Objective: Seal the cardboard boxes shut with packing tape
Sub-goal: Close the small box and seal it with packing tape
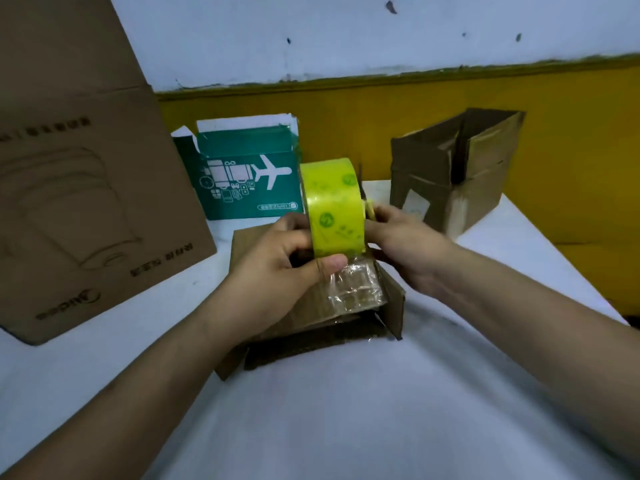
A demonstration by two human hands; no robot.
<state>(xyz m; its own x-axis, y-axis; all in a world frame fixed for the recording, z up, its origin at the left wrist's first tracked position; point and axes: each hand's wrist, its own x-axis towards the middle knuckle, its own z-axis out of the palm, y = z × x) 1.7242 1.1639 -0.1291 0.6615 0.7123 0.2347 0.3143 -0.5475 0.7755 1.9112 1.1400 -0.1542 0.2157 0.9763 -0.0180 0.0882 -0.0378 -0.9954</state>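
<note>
A small brown cardboard box (393, 306) lies on the white table just in front of me, its top covered by a strip of clear tape (356, 289). Above it I hold a yellow-green roll of packing tape (332, 209) upright. My left hand (277, 268) grips the roll's left side, the thumb pressing the loose tape end at the bottom of the roll. My right hand (405, 240) holds the roll's right side, its fingers hidden behind the roll.
A large brown carton (86, 188) stands at the left. A green box with an aeroplane print (249, 174) stands open behind the roll. An open brown box (457, 168) sits at the back right. The table (519, 244) ends at a yellow wall.
</note>
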